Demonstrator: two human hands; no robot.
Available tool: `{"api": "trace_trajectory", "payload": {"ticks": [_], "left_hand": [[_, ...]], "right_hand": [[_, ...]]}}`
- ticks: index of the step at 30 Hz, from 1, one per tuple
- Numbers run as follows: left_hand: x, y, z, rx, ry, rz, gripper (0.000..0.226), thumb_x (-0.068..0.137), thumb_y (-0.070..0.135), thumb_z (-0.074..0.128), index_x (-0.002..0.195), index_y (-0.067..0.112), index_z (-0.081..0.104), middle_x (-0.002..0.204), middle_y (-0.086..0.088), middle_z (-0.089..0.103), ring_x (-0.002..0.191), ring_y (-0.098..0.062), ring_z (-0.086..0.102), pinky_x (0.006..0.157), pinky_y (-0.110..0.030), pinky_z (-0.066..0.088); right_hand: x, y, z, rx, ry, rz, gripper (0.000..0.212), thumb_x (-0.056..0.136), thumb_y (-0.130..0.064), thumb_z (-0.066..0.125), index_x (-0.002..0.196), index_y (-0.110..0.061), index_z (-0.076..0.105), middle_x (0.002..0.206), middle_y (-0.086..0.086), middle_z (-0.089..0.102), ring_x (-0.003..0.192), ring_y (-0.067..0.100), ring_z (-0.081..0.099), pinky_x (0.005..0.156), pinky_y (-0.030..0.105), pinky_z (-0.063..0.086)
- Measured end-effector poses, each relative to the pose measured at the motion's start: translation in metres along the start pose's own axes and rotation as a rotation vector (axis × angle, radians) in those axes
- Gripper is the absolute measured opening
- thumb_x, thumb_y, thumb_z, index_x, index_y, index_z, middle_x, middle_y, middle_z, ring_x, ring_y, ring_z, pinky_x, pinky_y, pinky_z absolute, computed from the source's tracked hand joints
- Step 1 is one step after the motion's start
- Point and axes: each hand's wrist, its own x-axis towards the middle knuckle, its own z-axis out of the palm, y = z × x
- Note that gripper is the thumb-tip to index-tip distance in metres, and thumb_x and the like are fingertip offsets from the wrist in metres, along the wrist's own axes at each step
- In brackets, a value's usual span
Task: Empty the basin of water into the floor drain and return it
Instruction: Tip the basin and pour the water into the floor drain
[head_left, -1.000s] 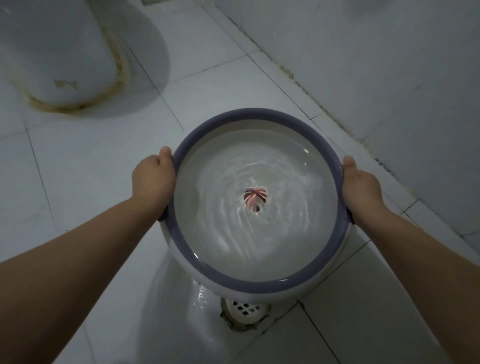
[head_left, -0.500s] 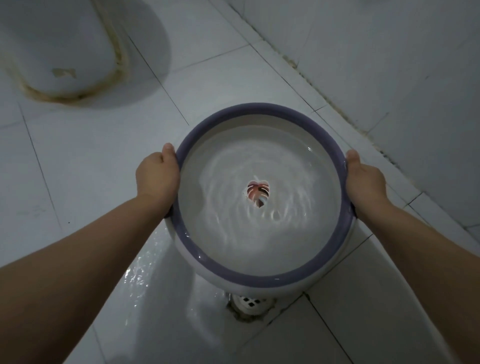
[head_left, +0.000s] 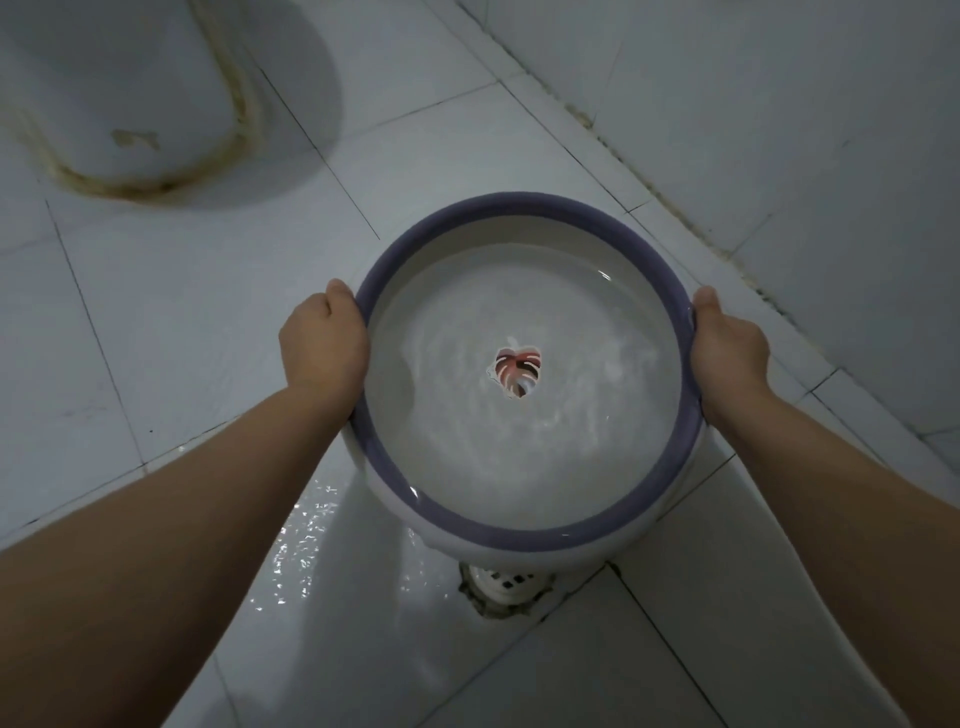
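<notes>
We hold the basin in the air above the floor, its near edge right over the drain, which it partly hides. Our left grip is curled round the rim on the left side and our right grip round the rim opposite it. The thumbs lie on top, and the fingers pass under the lip where we cannot see them.

The water stands close to the rim and ripples, so we judge the load heavy and quick to slosh. The basin looks like stiff plastic, smooth and likely slippery where wet, though not fragile. The rolled rim at two opposite points is the sound place to take hold. A one-sided hold would let it tip. The floor beside the drain glistens wet, so our footing needs care too.

We count one basin, one drain, two grips, one leaf mark on the basin bottom and one toilet base at the far left.
</notes>
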Motion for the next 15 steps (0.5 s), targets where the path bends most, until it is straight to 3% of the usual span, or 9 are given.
{"api": "trace_trajectory", "payload": {"ticks": [8, 15], "left_hand": [[-0.0053, -0.0015, -0.002, 0.016, 0.011, -0.001, 0.041, 0.096, 0.028, 0.025, 0.075, 0.003, 0.05, 0.074, -0.011, 0.05, 0.074, -0.025, 0.046, 0.068, -0.035, 0.036], [-0.0091, -0.0012, -0.0042, 0.028, 0.031, 0.017, 0.04, 0.096, 0.026, 0.025, 0.076, 0.003, 0.05, 0.075, -0.012, 0.05, 0.066, -0.02, 0.044, 0.066, -0.031, 0.032]], "right_hand": [[-0.0013, 0.0001, 0.0006, 0.006, 0.007, -0.028, 0.053, 0.089, -0.054, 0.033, 0.052, -0.017, 0.04, 0.056, 0.003, 0.045, 0.052, 0.017, 0.043, 0.05, 0.029, 0.033], [-0.0028, 0.0011, -0.0002, -0.001, 0.016, -0.029, 0.057, 0.091, -0.056, 0.028, 0.052, -0.017, 0.043, 0.059, 0.002, 0.047, 0.055, 0.016, 0.045, 0.05, 0.026, 0.033]]}}
